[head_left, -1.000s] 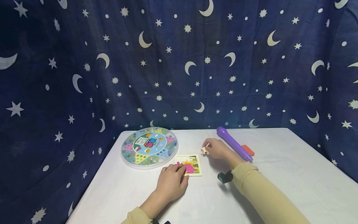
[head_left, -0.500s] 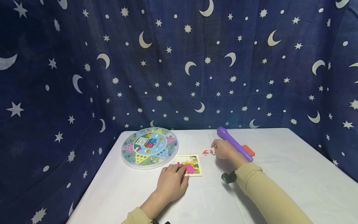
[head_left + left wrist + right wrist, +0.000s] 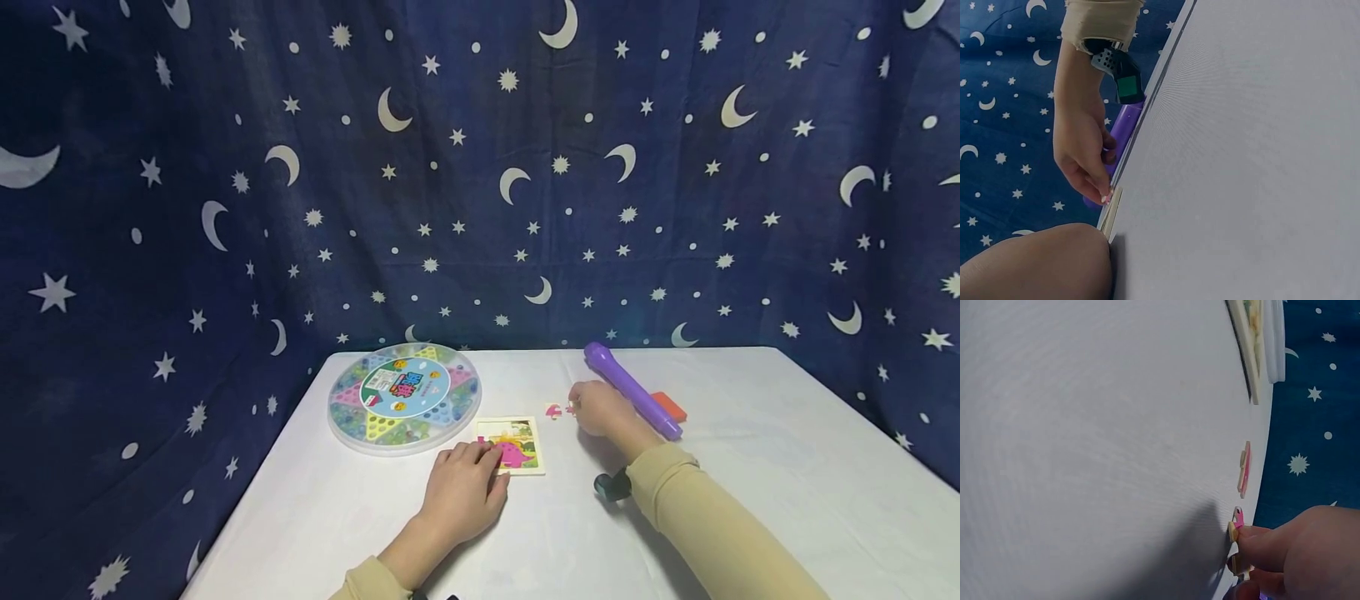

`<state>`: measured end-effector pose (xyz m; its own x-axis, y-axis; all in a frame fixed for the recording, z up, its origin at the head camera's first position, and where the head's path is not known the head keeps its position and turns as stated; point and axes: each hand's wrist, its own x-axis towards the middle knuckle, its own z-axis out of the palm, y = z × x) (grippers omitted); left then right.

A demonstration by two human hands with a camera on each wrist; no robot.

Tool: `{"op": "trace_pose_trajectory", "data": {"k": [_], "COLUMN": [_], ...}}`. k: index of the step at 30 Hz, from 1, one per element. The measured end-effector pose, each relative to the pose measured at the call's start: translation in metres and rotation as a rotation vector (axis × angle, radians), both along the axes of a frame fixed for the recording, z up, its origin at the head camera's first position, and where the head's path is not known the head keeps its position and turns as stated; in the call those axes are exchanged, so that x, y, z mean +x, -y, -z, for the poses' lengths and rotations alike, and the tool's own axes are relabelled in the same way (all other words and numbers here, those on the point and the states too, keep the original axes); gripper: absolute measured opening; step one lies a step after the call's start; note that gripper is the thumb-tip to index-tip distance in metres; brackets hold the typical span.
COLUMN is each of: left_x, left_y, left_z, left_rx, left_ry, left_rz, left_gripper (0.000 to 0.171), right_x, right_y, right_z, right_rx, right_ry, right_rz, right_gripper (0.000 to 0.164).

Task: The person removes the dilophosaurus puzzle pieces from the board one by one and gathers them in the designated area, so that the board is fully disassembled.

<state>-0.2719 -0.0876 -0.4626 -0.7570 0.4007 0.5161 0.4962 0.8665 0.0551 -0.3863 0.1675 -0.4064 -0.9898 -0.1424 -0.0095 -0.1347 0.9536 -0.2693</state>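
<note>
My left hand (image 3: 462, 492) rests on the lower left of a jigsaw puzzle board (image 3: 541, 460) with a cream frame and a pink dinosaur picture. Its fingers cover part of the picture, and a pale gap shows at the upper left. Right of the board, my right hand (image 3: 604, 413) pinches a small pink-and-cream puzzle piece (image 3: 1239, 519) between thumb and fingers, low over the table. The fingers hide most of that piece. A loose puzzle piece (image 3: 553, 412) with a pink shape lies flat between the board and my right hand.
A round, clear Chinese checkers box (image 3: 405, 396) with marbles lies left of the board. Behind my right hand lies a purple toy microphone (image 3: 632, 390), with an orange block (image 3: 670, 407) beside it. A starry curtain (image 3: 480, 183) hangs behind the white table (image 3: 750, 442).
My right hand first set one puzzle piece down right of the board, moved a little rightward and now pinches another piece. The left hand has stayed on the board.
</note>
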Motion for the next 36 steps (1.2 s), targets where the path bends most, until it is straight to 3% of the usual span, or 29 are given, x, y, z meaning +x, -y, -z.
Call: {"op": "trace_pose_trajectory", "data": {"k": [7, 14, 17, 24, 36], "left_x": [0.001, 0.001, 0.000, -0.001, 0.000], "left_y": [0.000, 0.003, 0.004, 0.005, 0.001], "left_z": [-0.001, -0.003, -0.002, -0.001, -0.001], "left_rx": [-0.004, 0.001, 0.005, 0.000, -0.042], "left_ry": [0.019, 0.019, 0.015, 0.016, 0.007], "left_rz": [-0.004, -0.010, -0.010, -0.012, -0.003], "left_gripper": [0.039, 0.038, 0.038, 0.038, 0.038], "right_x": [0.000, -0.009, -0.010, -0.003, 0.019], "right_y": [-0.003, -0.019, -0.022, -0.001, 0.058], "right_z": [0.002, -0.022, -0.032, -0.029, -0.010], "right_rx": [-0.016, -0.288, -0.344, -0.367, -0.238], "right_ry": [-0.031, -0.087, -0.083, -0.027, 0.022], "right_rz": [-0.009, -0.012, -0.012, -0.035, -0.194], "right_gripper": [0.022, 0.029, 0.034, 0.030, 0.015]}}
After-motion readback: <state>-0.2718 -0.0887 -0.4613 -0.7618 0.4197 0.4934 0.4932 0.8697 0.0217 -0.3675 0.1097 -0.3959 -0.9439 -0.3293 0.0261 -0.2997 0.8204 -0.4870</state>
